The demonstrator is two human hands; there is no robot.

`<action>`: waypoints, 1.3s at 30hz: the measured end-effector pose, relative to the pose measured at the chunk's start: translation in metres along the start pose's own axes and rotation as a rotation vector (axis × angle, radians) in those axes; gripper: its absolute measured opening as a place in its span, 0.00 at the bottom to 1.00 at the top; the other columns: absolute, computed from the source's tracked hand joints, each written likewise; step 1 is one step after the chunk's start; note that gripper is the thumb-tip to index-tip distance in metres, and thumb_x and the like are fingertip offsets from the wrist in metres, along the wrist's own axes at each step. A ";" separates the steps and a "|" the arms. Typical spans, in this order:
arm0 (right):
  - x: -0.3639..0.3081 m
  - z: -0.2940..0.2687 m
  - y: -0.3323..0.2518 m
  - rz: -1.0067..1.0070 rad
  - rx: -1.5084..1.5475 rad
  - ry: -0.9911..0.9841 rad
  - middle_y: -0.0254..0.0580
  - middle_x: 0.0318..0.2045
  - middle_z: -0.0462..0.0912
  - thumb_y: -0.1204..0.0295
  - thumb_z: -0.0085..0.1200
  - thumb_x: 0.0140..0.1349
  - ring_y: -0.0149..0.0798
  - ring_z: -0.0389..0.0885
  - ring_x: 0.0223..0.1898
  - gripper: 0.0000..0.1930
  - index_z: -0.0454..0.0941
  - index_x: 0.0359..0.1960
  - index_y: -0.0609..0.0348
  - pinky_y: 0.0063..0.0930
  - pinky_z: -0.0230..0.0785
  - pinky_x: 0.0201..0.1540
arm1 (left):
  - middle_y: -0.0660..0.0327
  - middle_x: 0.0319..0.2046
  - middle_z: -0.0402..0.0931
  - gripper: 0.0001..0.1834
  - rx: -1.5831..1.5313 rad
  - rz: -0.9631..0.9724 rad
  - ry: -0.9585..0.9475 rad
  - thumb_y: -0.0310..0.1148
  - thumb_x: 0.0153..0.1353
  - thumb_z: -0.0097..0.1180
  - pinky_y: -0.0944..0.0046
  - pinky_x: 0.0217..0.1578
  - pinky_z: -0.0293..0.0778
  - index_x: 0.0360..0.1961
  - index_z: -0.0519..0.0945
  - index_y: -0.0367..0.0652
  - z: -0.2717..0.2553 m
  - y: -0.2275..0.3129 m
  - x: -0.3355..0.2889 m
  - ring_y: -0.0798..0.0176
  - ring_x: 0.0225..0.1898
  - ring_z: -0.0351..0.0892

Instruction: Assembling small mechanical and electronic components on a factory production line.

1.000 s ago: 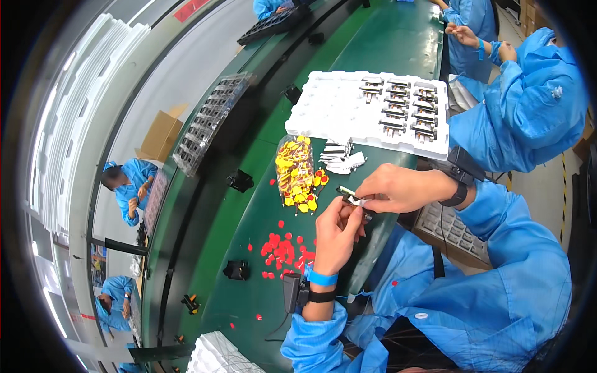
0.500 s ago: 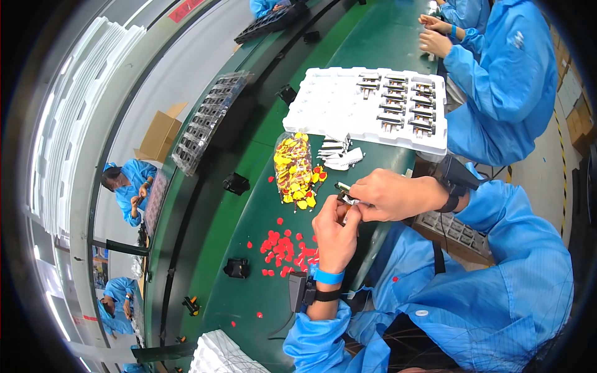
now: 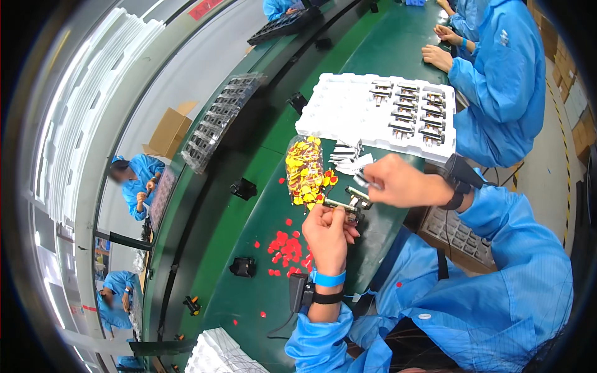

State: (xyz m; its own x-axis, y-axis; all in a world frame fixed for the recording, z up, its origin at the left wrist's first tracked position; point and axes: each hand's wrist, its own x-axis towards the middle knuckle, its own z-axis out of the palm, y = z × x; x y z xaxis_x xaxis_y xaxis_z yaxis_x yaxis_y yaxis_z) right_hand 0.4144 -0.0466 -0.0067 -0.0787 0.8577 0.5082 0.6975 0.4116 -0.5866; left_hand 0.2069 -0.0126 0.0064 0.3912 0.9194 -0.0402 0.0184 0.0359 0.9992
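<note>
My left hand [image 3: 329, 239] pinches a small dark electronic part with a pale strip [image 3: 339, 206] along its top, just over the green bench. My right hand [image 3: 403, 182] is closed, palm down, with a small silvery piece [image 3: 363, 181] sticking out from its fingertips; its kind is unclear. Under those fingers another small dark-and-pale part [image 3: 359, 197] sits close to the left hand's one. Beside both hands lie a clear bag of yellow and red pieces [image 3: 305, 171] and a pile of white ribbed strips [image 3: 349, 156].
A white tray [image 3: 336, 102] with several dark assemblies on its right side stands beyond my hands. Red pieces [image 3: 289, 248] are scattered on the green bench [image 3: 239, 304]. Black fixtures [image 3: 243, 188] line the conveyor side. A co-worker in blue [image 3: 507, 81] sits at the far right.
My hands, together before, have parted: the right has shifted right and up with a silvery piece, while the left keeps a part. The whole view has shifted slightly.
</note>
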 end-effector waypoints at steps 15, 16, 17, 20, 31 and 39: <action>0.104 -0.006 0.068 -0.027 -0.335 -0.134 0.54 0.26 0.83 0.67 0.63 0.53 0.56 0.84 0.33 0.11 0.83 0.31 0.65 0.43 0.76 0.38 | 0.52 0.23 0.80 0.07 -0.161 -0.177 -0.088 0.23 0.66 0.54 0.71 0.12 0.70 0.34 0.78 0.27 -0.039 -0.031 0.030 0.63 0.16 0.79; 0.099 -0.005 0.061 -0.085 -0.227 -0.025 0.51 0.22 0.82 0.69 0.61 0.55 0.53 0.82 0.27 0.09 0.82 0.30 0.64 0.42 0.74 0.32 | 0.51 0.24 0.81 0.08 -0.243 -0.165 -0.101 0.24 0.67 0.53 0.72 0.13 0.70 0.35 0.78 0.27 -0.038 -0.031 0.031 0.63 0.16 0.79; 0.092 -0.005 0.052 -0.085 -0.191 -0.029 0.50 0.21 0.81 0.69 0.61 0.56 0.51 0.81 0.25 0.09 0.82 0.30 0.63 0.41 0.73 0.30 | 0.53 0.22 0.81 0.10 -0.176 -0.201 -0.101 0.27 0.65 0.56 0.69 0.15 0.72 0.33 0.82 0.27 -0.041 -0.032 0.035 0.65 0.18 0.80; 0.068 0.002 0.014 -0.179 -0.036 -0.048 0.49 0.20 0.79 0.71 0.60 0.57 0.48 0.78 0.21 0.07 0.80 0.28 0.64 0.38 0.69 0.26 | 0.52 0.20 0.82 0.11 0.683 0.157 0.127 0.31 0.61 0.61 0.60 0.21 0.75 0.31 0.86 0.31 -0.043 -0.049 0.040 0.61 0.20 0.82; 0.053 0.009 -0.057 -0.296 -0.017 -0.135 0.49 0.21 0.76 0.79 0.57 0.55 0.49 0.77 0.22 0.02 0.77 0.28 0.66 0.38 0.67 0.25 | 0.47 0.22 0.78 0.12 0.892 0.502 0.346 0.36 0.61 0.60 0.48 0.26 0.73 0.27 0.78 0.37 -0.058 -0.002 -0.013 0.43 0.24 0.79; 0.091 0.011 -0.061 -0.269 -0.118 -0.402 0.52 0.20 0.78 0.74 0.57 0.55 0.54 0.78 0.23 0.05 0.79 0.27 0.64 0.41 0.69 0.28 | 0.55 0.17 0.77 0.13 0.909 0.280 0.562 0.39 0.59 0.62 0.58 0.24 0.70 0.30 0.81 0.38 -0.209 0.011 -0.048 0.55 0.20 0.77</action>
State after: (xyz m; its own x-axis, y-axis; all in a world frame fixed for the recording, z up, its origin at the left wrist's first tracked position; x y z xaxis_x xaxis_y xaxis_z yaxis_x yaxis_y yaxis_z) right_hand 0.3566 0.0100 0.0687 -0.5190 0.7866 0.3347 0.6886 0.6167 -0.3814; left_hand -0.0043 0.0259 0.0202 0.0172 0.9054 0.4241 0.7540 -0.2903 0.5893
